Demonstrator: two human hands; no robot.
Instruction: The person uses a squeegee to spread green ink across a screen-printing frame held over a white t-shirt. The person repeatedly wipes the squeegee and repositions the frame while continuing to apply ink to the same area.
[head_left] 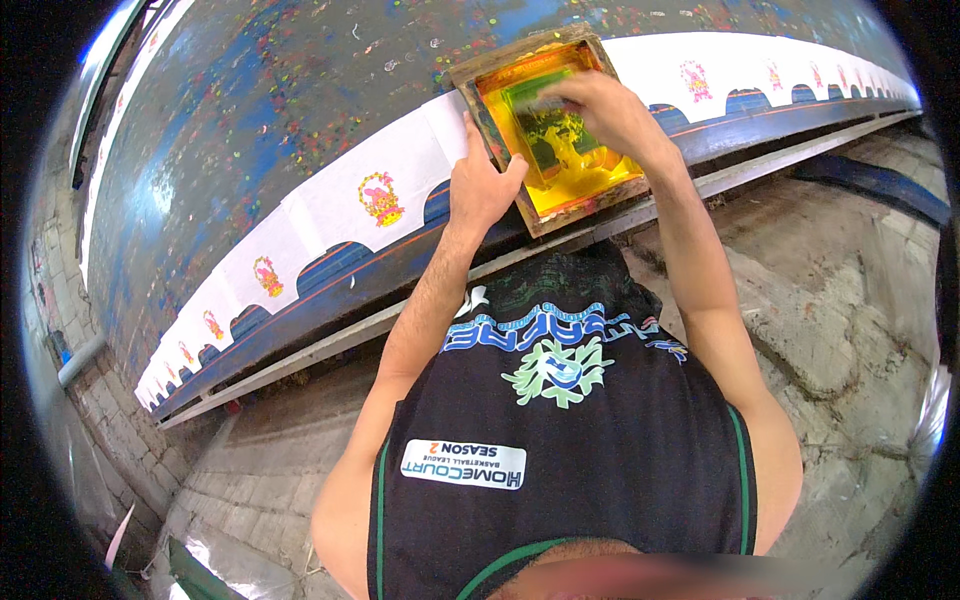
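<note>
The left hand [485, 188] is partly open, forefinger stretched out along the outer left side of a rectangular wooden frame [588, 210] with stained bars, thumb spread toward the inner side, so that it grasps that left bar between them. The right hand [612, 115] reaches in over the frame's right side and hovers above its interior, fingers bent and pointing left; whether they pinch anything cannot be told, as the hand covers its own fingertips' underside.

Within the frame, glossy yellow ink [565, 162] spreads thickly across the near part, and a green rectangular panel [522, 102] shows toward the far left, partly behind the right hand.

The frame lies over a long white strip with a scalloped near edge [325, 205], which runs on to the left and right. Pink-and-yellow printed motifs [380, 200] repeat along it on both sides. Beneath is a long dark grey-blue table [330, 95], speckled with coloured spots. A pale straight rail [320, 352] follows its near side, above a grey, stained floor [840, 310].
</note>
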